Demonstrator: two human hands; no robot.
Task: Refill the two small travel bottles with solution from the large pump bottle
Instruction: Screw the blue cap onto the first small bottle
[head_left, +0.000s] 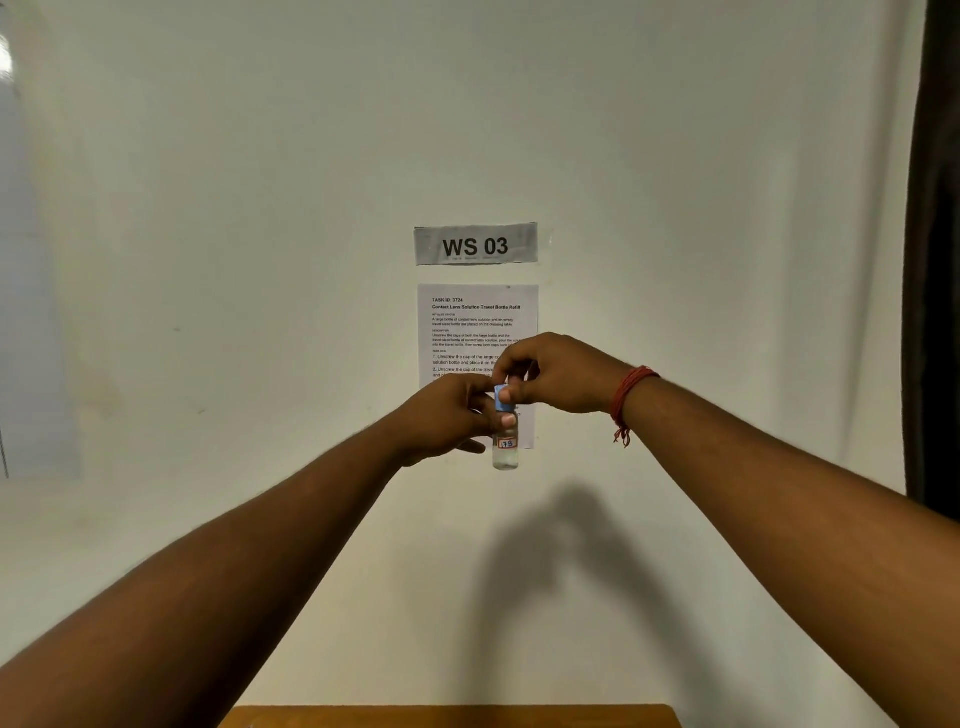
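Note:
I hold a small clear travel bottle (505, 453) upright in the air in front of the wall. It carries a label reading "TB" and has clear liquid in its lower part. My left hand (451, 418) grips the bottle's upper body from the left. My right hand (551, 375) comes from above and pinches the blue cap (501, 399) on top of the bottle. The second travel bottle and the large pump bottle are out of view.
A white wall fills the view, with a "WS 03" sign (475, 244) and a printed task sheet (477, 322) behind my hands. A strip of wooden table edge (452, 717) shows at the bottom. A dark curtain (935, 249) hangs at the right.

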